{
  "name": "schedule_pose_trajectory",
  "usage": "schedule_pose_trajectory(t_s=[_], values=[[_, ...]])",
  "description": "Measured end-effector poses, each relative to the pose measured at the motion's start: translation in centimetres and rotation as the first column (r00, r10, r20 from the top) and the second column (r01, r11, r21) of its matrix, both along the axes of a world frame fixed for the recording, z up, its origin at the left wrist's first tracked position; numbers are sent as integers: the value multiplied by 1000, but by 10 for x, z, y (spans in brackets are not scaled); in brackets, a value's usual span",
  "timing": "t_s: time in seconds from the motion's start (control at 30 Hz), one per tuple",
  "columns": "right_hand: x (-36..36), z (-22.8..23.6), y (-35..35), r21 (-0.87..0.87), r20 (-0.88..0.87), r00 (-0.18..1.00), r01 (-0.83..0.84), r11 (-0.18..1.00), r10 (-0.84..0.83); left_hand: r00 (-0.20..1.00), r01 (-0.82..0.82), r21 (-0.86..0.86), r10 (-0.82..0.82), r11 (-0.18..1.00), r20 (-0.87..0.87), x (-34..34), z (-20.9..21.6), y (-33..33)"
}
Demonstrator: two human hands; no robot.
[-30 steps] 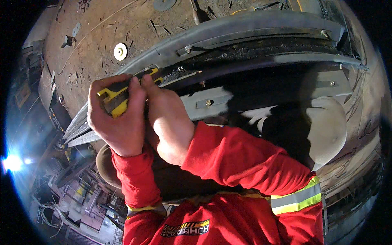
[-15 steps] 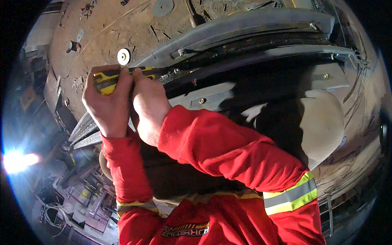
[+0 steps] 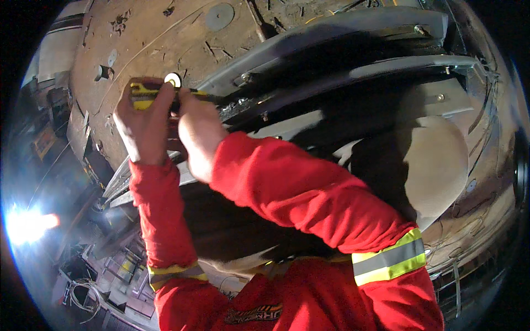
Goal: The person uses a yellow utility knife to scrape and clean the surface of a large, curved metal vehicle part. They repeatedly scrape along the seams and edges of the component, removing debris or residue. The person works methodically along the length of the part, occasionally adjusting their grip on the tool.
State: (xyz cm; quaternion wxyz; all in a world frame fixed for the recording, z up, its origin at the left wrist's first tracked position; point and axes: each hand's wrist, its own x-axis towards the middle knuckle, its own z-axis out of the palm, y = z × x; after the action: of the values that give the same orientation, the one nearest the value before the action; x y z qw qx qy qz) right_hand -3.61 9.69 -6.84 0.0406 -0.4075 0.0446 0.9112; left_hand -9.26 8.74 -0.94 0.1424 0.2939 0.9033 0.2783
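Observation:
My left hand [image 3: 144,124] is closed around a yellow-and-black hand tool [image 3: 144,103], whose exact kind the fingers hide. My right hand [image 3: 200,126] is closed beside it, with its fingertips against the tool's right part. Both hands are close together, left of the curved metal pieces. At the tip of my left thumb shows a small, bright round disc [image 3: 173,79] with a dark centre, partly covered by the thumb.
Long curved metal strips [image 3: 326,41] with bolts run to the right. A grey disc [image 3: 220,16] lies on the dirty brown surface [image 3: 149,33] beyond my hands. A glaring light [image 3: 27,225] shines at left, above a coiled cable [image 3: 84,298].
My hands stay together on the tool, which has tilted slightly. My left thumb now covers part of the bright disc. The whole view has shifted a little.

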Motion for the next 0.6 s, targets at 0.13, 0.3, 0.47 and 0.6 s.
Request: schedule_pose_trajectory(t_s=[0.13, 0.3, 0.47, 0.6], values=[[47, 11, 52, 97, -187, 868, -449, 888, 459, 994, 51, 227, -27, 973, -107, -1, -24, -7], [67, 0, 117, 843, 517, 738, -353, -406, 434, 987, -95, 625, -9, 775, 161, 20, -37, 11], [37, 27, 133, 654, 717, 522, -274, -705, 462, 956, -173, 661, -38, 730, 292, 21, -35, 19], [28, 9, 139, 795, 555, 585, -163, -584, 592, 862, -355, 740, -107, 572, 496, 13, -44, 20]])
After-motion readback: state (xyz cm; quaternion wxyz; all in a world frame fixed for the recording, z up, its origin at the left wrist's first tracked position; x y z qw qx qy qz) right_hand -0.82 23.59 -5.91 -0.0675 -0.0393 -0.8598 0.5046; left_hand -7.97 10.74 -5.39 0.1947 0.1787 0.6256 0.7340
